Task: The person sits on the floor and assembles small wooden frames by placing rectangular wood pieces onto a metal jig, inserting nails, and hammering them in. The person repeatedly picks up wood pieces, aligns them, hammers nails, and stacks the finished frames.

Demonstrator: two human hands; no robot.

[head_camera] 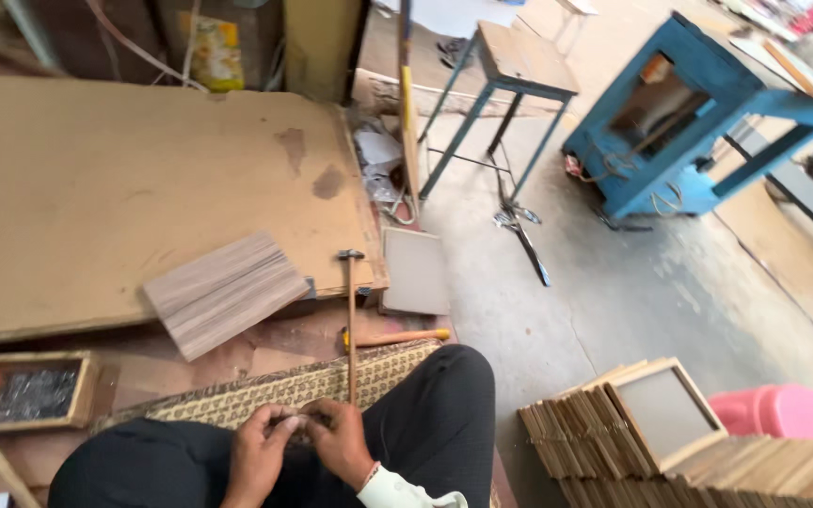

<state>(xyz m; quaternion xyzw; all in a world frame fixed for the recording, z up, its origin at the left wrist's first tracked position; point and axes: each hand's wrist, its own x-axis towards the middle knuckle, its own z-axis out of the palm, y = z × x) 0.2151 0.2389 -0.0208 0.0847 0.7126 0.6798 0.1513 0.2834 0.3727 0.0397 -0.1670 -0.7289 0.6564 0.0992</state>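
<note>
I am pinching something small, too hidden to identify, between both hands, left hand point(261, 450) and right hand point(342, 442) curled nearly closed; probably light, fingertip grip.

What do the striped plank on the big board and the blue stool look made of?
Striped grey-brown plank: seemingly wood or laminate, matte, with lengthwise grain lines. Blue-legged stool: thin legs look like painted metal; the bare tan seat looks like unfinished wood.
</note>
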